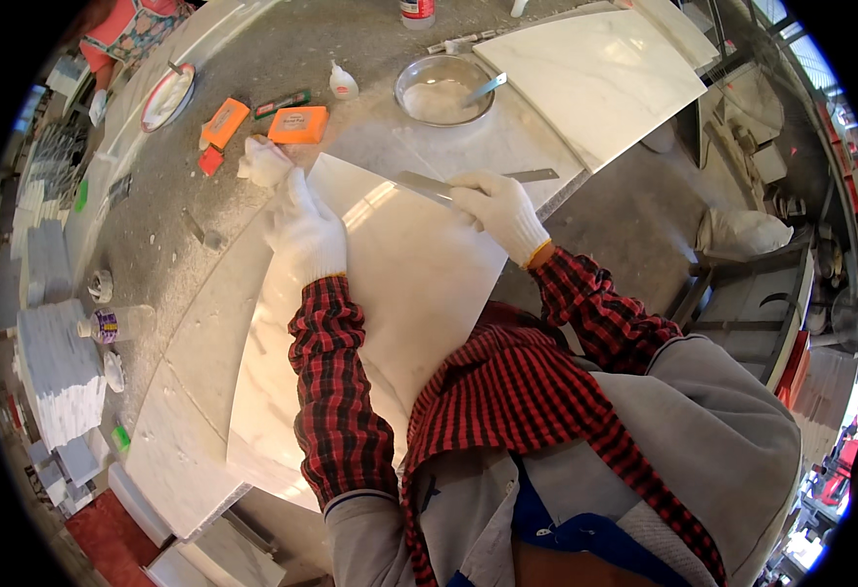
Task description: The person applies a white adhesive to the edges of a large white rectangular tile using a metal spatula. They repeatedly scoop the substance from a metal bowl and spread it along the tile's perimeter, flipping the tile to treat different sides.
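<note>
Both my hands wear white knit gloves. My left hand [308, 235] is closed on the upper left edge of a pale marble slab [399, 264] before me. A crumpled white cloth [263, 162] lies against its fingertips. My right hand [499, 210] is closed around a flat metal blade [423, 184], whose broad end lies along the slab's upper edge. A narrow metal strip [533, 176] sticks out beyond that hand; whether it belongs to the blade is hidden. Past the slab stands a steel bowl [407, 86] of whitish paste, with a blue-handled spatula [486, 90] in it.
Orange boxes [299, 125] and a small white bottle [343, 81] stand on the dusty bench. A larger marble slab [595, 78] lies at far right. A clear bottle [120, 324] and stacked slabs [62, 377] are on the left. Another person [125, 34] is at far left.
</note>
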Available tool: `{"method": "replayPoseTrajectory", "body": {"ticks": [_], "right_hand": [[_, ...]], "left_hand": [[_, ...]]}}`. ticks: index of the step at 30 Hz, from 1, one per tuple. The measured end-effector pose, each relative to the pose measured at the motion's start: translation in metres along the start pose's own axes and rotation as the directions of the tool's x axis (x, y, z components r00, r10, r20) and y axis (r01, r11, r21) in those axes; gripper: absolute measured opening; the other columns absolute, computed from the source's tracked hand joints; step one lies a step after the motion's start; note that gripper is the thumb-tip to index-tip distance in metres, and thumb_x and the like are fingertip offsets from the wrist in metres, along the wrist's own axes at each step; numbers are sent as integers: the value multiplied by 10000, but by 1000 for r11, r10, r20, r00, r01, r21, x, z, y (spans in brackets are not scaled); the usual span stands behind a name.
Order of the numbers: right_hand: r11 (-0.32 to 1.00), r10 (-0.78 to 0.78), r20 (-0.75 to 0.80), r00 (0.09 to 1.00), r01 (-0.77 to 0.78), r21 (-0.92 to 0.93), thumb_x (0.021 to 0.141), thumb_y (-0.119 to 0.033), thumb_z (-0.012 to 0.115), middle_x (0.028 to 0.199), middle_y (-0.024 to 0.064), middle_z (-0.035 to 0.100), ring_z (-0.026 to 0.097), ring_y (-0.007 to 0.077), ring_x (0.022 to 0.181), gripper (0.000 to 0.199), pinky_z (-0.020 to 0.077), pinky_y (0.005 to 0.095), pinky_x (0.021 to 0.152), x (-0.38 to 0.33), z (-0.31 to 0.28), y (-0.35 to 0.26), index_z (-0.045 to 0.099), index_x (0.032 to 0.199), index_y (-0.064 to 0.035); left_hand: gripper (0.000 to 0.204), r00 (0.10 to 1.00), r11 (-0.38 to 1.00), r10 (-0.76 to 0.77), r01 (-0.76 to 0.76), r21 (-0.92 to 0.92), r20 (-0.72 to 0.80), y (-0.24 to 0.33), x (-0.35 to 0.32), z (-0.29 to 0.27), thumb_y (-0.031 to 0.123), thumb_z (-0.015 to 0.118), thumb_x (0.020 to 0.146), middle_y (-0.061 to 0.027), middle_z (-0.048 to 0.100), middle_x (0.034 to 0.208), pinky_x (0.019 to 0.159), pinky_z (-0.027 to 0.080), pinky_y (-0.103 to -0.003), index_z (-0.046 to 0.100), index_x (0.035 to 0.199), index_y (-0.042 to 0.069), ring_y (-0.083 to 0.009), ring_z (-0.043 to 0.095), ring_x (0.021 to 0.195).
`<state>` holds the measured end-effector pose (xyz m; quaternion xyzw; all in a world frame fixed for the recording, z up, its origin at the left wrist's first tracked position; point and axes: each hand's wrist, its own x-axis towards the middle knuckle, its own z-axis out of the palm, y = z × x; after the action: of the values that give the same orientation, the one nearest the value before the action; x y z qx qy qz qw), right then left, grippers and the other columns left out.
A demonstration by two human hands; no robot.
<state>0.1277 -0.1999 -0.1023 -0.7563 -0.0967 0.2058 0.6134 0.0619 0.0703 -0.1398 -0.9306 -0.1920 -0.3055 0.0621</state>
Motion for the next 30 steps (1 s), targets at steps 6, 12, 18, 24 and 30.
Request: {"method": "replayPoseTrajectory", "body": {"ticks": [6, 12, 18, 24, 30], "right_hand": [[895, -388, -74, 919, 356, -269, 895, -185, 605, 884, 158, 694, 661, 291, 759, 221, 517, 351, 723, -6, 31, 3, 710, 1009, -28], [788, -512, 49, 858, 492, -369, 863, -133, 659, 916, 158, 704, 679, 315, 837, 172, 531, 349, 743, -9, 46, 23, 723, 996, -46], [859, -376, 219, 900, 428, -282, 873, -141, 659, 898, 160, 716, 699, 292, 845, 156, 540, 355, 752, -3, 34, 22, 734, 977, -52], [804, -445, 235, 864, 501, -322, 820, -133, 676, 989, 133, 714, 679, 336, 908, 207, 536, 393, 796, 10, 15, 26, 730, 1015, -92], [702, -522, 278, 806, 592, -396, 850, -37, 641, 1047, 80, 720, 638, 279, 1047, 170, 507, 362, 895, 7, 24, 24, 731, 990, -74]], "left_hand": [[398, 997, 998, -59, 60, -26, 59, 16, -25, 5, 155, 546, 934, -134, 615, 1306, 1044, 394, -498, 532, 1324, 77, -328, 553, 1209], [422, 983, 987, -76, 97, -127, 166, 21, -43, -30, 189, 570, 937, -135, 539, 1416, 1121, 328, -500, 541, 1342, 77, -351, 480, 1309], [423, 946, 955, -295, 287, 76, 133, -9, -134, -123, 113, 559, 919, -186, 567, 1314, 1074, 393, -456, 538, 1338, 55, -355, 541, 1211], [603, 249, 177, -960, 893, 414, -128, -58, -313, -246, 387, 496, 1006, -229, 540, 1348, 1033, 440, -440, 408, 1454, -6, -372, 535, 1205], [647, -368, -356, -925, 926, -127, -95, -60, -372, -278, 475, 472, 1009, -207, 510, 1448, 1054, 421, -425, 479, 1435, -13, -355, 528, 1260]]}}
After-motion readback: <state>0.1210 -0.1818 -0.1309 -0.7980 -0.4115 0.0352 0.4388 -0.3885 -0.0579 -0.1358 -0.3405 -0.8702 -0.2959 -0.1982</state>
